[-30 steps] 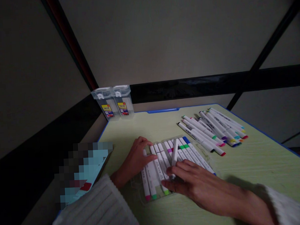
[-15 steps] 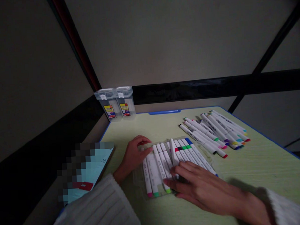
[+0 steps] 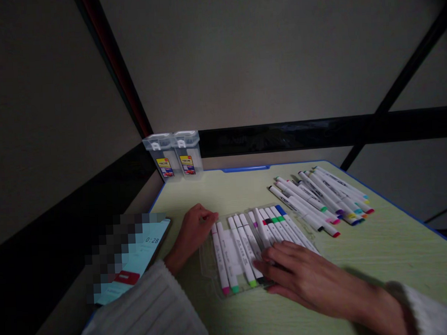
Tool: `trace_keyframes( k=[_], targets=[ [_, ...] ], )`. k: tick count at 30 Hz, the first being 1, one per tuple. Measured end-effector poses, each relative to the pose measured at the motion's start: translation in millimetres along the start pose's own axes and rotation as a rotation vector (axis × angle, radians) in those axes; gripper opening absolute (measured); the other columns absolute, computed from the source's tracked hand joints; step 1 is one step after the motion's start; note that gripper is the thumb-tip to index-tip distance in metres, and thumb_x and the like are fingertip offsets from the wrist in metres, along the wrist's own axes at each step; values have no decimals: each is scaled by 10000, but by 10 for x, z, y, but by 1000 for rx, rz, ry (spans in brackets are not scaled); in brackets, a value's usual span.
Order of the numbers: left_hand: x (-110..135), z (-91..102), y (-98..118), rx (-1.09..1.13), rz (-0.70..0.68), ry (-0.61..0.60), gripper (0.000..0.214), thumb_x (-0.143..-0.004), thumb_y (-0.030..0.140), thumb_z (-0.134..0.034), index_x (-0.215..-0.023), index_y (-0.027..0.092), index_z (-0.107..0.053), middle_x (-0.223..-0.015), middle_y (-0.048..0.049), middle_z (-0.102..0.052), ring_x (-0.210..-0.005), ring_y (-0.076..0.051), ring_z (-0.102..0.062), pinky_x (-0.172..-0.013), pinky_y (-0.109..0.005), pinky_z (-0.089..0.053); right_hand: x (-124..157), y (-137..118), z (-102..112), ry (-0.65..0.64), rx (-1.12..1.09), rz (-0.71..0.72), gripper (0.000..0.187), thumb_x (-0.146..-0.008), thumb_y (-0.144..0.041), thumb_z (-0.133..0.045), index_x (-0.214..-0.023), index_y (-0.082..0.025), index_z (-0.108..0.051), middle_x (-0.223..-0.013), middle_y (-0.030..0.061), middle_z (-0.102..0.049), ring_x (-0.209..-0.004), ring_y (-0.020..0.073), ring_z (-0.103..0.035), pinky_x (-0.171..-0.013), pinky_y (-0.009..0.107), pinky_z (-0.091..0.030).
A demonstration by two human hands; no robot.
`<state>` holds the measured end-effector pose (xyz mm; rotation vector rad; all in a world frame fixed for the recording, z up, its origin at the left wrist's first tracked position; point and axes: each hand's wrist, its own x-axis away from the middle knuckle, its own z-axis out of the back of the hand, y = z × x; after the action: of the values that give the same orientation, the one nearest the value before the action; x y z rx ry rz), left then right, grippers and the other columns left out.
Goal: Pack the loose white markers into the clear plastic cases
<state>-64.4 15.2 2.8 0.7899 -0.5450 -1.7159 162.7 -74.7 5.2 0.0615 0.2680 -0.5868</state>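
The right hand [image 3: 300,270] grasps a marker [image 3: 262,227] pointing far, slightly left. The left hand [image 3: 194,230] bunches its fingers at the far left of the case [image 3: 208,267]; its hold is unclear.

Beyond the grip stands a dim grey wall [image 3: 256,62] — crossed by a glossy black band [image 3: 299,135] — and beneath the grip spreads a blue-edged wood-grain tabletop [image 3: 390,249].

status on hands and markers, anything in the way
Right hand at white marker over clear tray, grip hidden. Left hand closed by tray's far-left corner. Loose markers off right, not blocking.
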Motion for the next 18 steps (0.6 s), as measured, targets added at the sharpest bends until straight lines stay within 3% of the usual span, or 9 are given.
trace_keyframes(
  k=[10,18],
  targets=[
    [30,9,22,-124,-48,-51,365,-794,296,-436,-463,154,-498,-613,13,-424,-593,-114,-467,-546,-232,-351,-17,-21,32,-31,-21,-15,245,-863,-276,-456,-1040,-153,-571,-843,56,-569,-792,176,-530,-710,327,-448],
    [59,21,-4,-215,-104,-46,385,-842,324,-353,-568,154,-562,-669,-8,-451,-663,-138,-486,-592,-251,-368,-13,-23,22,-32,-9,-8,251,-845,-260,-488,-1064,-154,-553,-850,52,-570,-786,186,-534,-705,341,-452]
  ],
)
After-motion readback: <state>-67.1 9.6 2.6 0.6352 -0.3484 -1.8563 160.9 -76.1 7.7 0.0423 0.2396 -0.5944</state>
